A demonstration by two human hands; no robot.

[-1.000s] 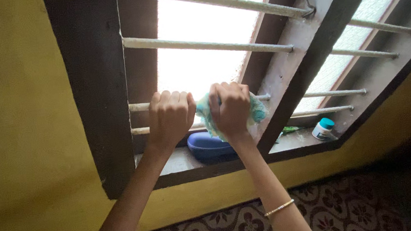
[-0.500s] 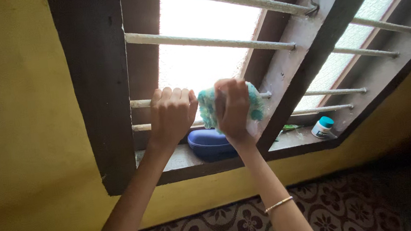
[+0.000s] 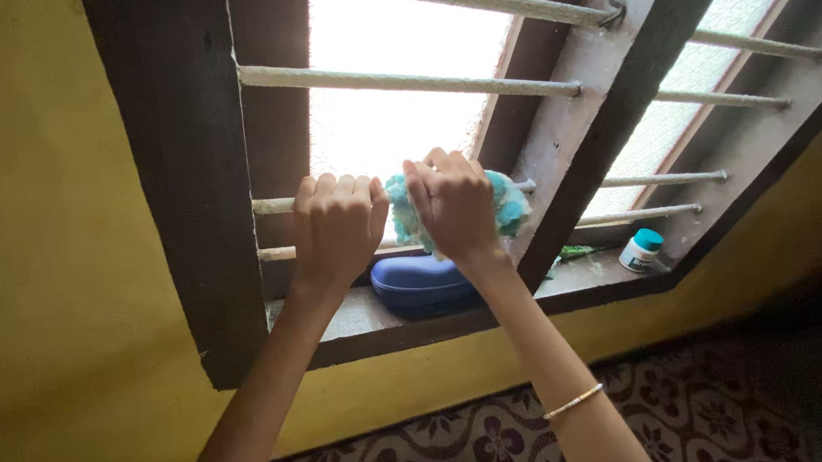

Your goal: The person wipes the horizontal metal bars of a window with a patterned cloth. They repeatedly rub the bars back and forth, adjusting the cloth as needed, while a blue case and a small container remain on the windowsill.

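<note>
Hands: left hand (image 3: 336, 230) clamped on the window bar (image 3: 273, 206), right hand (image 3: 451, 207) wrapping the cloth (image 3: 507, 204) around it; best kept fully encircling while rubbed

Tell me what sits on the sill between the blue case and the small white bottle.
In the head view, a small green item lies on the sill between the blue case and the white bottle; its kind is unclear.

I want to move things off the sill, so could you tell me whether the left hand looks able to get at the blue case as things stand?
Probably yes: the left hand grips a bar just above the blue case, with an open gap under the lowest bar.
</note>
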